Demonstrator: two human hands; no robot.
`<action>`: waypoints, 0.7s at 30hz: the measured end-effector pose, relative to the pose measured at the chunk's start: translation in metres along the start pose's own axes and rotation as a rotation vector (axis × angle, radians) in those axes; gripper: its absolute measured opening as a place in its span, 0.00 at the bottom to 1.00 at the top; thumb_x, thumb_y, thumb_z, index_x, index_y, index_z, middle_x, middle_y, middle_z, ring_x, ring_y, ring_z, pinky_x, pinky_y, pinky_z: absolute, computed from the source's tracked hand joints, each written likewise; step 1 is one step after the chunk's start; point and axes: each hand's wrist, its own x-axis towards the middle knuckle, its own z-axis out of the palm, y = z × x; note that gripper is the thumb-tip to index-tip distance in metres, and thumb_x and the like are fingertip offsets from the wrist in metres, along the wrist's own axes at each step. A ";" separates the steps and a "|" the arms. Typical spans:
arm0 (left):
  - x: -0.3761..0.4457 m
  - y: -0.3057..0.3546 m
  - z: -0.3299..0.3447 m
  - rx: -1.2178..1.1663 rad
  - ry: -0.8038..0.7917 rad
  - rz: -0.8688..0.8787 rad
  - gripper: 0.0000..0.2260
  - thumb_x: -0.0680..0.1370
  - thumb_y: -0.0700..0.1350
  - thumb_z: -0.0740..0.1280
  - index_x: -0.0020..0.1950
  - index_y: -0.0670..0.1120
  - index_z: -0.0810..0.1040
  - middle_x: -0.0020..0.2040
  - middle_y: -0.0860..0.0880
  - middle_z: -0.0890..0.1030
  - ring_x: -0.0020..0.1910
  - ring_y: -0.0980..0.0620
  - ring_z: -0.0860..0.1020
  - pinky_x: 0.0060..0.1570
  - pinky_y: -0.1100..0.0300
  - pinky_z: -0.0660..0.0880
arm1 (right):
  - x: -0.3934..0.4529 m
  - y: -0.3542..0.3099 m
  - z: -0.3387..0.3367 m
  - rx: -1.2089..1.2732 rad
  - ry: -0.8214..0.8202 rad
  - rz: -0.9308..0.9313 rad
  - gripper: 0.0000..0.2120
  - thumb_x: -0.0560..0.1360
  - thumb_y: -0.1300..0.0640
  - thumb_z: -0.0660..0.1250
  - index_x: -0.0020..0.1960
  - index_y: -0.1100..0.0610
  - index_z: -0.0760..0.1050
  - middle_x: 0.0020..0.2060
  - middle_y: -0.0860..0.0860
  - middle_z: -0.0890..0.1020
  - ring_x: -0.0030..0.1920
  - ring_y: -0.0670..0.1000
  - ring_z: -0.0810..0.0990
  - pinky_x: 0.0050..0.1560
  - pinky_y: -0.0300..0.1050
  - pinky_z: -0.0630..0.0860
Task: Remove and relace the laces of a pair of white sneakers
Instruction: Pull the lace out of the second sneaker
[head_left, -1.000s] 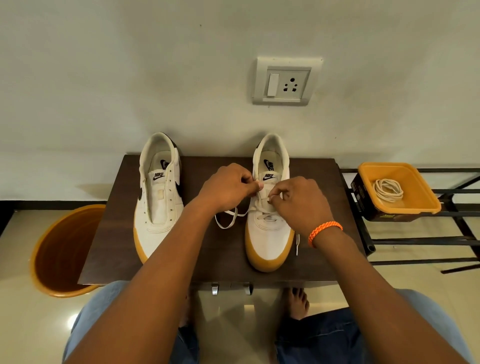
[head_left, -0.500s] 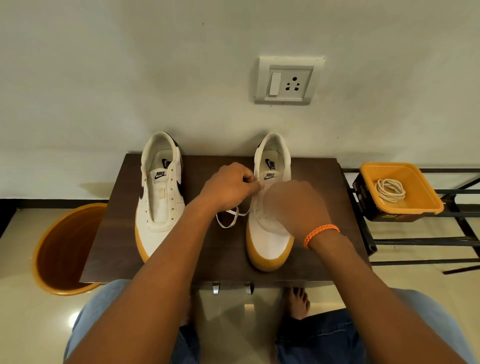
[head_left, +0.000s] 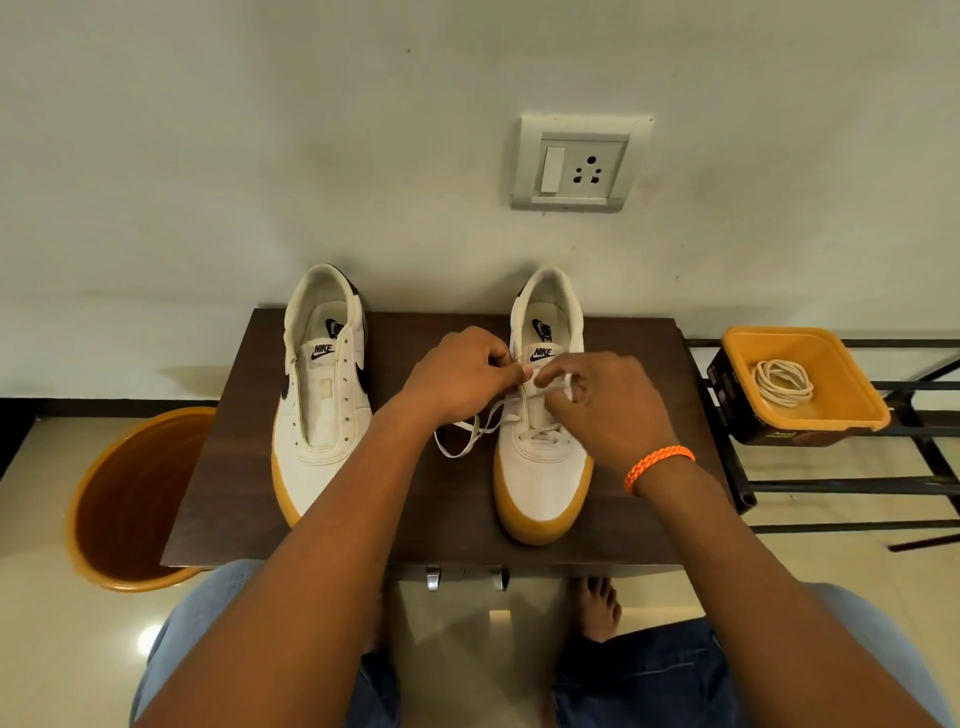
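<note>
The left hand (head_left: 457, 382) has its fingers curled and pinches the lace (head_left: 470, 431) at the upper eyelets of the right-hand sneaker (head_left: 543, 457). The right hand (head_left: 605, 402) meets it over the tongue, fingers bent and pinching another stretch of the same lace; what exactly lies under those fingertips is hidden. From the 2 hands a slack loop of lace falls to the left of the shoe and rests on the counter (head_left: 447, 519).

This sneaker stands toe toward the person, with crossings visible over its lower eyelets. Judging by that, either its lace is only partly out or it is already partly threaded back in; the pictures do not settle which.

Well to the left on the same counter, the other sneaker (head_left: 322, 400) has bare eyelets and no lace in it at all, so its removal looks done and its relacing is still to come.

Beyond the counter's right edge, an orange tray (head_left: 852, 374) on a dark rack holds a coiled lace (head_left: 782, 382), probably the 1 taken from the bare shoe. An orange bin (head_left: 104, 499) stands on the floor at left.

So at best 1 shoe is stripped and the other is mid-work; most of the task remains.
</note>
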 end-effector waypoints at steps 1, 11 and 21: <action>0.000 -0.001 0.000 0.003 0.004 0.002 0.17 0.81 0.56 0.72 0.34 0.54 0.80 0.29 0.59 0.79 0.33 0.55 0.79 0.41 0.49 0.80 | -0.002 -0.004 0.005 -0.033 -0.045 -0.020 0.08 0.78 0.51 0.69 0.55 0.44 0.84 0.44 0.49 0.85 0.47 0.52 0.81 0.46 0.50 0.82; -0.001 0.002 -0.001 0.028 -0.007 -0.011 0.15 0.82 0.56 0.71 0.36 0.55 0.80 0.31 0.62 0.81 0.31 0.62 0.79 0.38 0.54 0.75 | 0.000 0.002 -0.001 -0.031 0.097 0.155 0.11 0.73 0.48 0.71 0.35 0.51 0.78 0.32 0.46 0.80 0.36 0.50 0.79 0.37 0.46 0.78; -0.002 0.004 -0.002 0.009 -0.005 -0.021 0.14 0.82 0.55 0.71 0.37 0.55 0.80 0.35 0.58 0.81 0.39 0.55 0.83 0.44 0.53 0.79 | 0.003 0.019 -0.022 -0.103 0.348 0.414 0.13 0.74 0.53 0.70 0.33 0.57 0.78 0.29 0.53 0.78 0.29 0.51 0.73 0.32 0.40 0.66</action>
